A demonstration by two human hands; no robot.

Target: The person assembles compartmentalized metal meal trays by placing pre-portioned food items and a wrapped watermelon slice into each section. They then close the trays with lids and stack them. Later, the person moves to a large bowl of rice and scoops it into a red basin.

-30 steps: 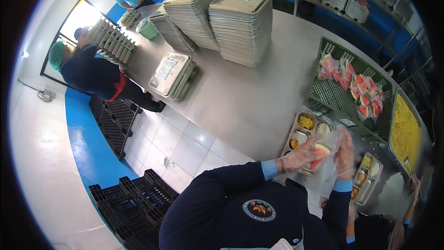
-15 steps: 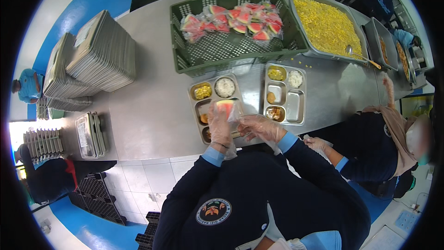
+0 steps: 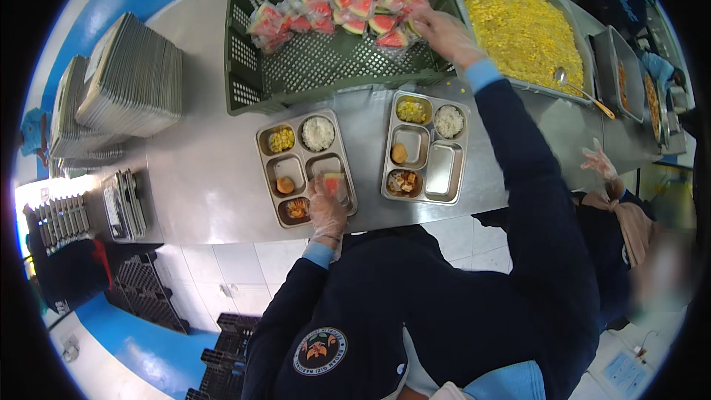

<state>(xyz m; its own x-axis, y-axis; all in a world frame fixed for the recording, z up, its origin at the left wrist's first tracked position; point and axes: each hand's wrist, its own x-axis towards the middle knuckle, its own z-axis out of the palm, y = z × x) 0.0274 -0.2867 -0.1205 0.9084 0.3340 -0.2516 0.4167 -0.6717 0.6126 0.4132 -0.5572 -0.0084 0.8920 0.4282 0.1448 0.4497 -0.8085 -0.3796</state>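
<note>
A steel compartment tray [image 3: 267, 154] lies on the table before me, holding rice, yellow corn mix, a round brown piece and reddish-brown food. My left hand [image 3: 327, 213], in a clear glove, presses its fingers around a wrapped watermelon slice [image 3: 333, 184] inside the long lower-right compartment. To the right lies a second steel tray [image 3: 444, 170] with similar food; its long compartment is bare. My gloved right hand [image 3: 448, 37] reaches over the near right side of a green crate [image 3: 311, 92], fingers bent onto the bagged watermelon slices [image 3: 363, 6]. Its fingertips are partly hidden among the bags.
A large pan of yellow corn mix [image 3: 522, 26] with a ladle [image 3: 585, 92] stands at the right, deeper pans beyond. Tall stacks of trays [image 3: 133, 78] are at the left, more lidded trays [image 3: 124, 206] nearer. At the right, a co-worker's gloved hand [image 3: 598, 161] is over the table.
My right hand has left the watermelon slice and stretched up to the crate. My left hand has lowered the slice into the left tray. The view has shifted, so the table sits further left.
</note>
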